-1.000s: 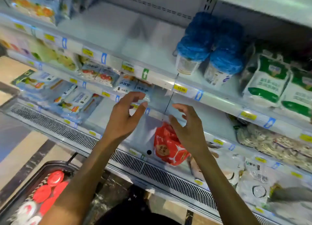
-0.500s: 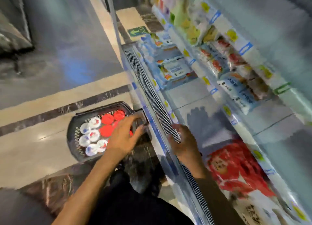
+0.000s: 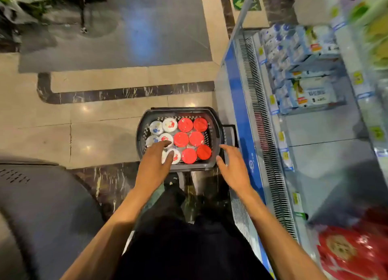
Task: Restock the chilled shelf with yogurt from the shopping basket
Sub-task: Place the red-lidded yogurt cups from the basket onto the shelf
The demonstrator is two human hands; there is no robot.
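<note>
My left hand (image 3: 154, 160) reaches forward, fingers spread straight over the near-left yogurt cups (image 3: 177, 157). My right hand (image 3: 233, 166) hangs open at the near-right corner of the basket (image 3: 216, 132). The cups stand lids-up. The basket lies long left-to-right on the floor (image 3: 105, 132), left of the chilled shelf (image 3: 323, 153).

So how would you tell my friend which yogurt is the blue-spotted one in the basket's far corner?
Find the dark shopping basket on the floor beside the chilled shelf. Look at its white-lidded side and take the yogurt pot in the far left corner. Its lid has blue marks, its right-hand neighbour has red ones, and the other blue-marked pot sits nearer the left hand.
</note>
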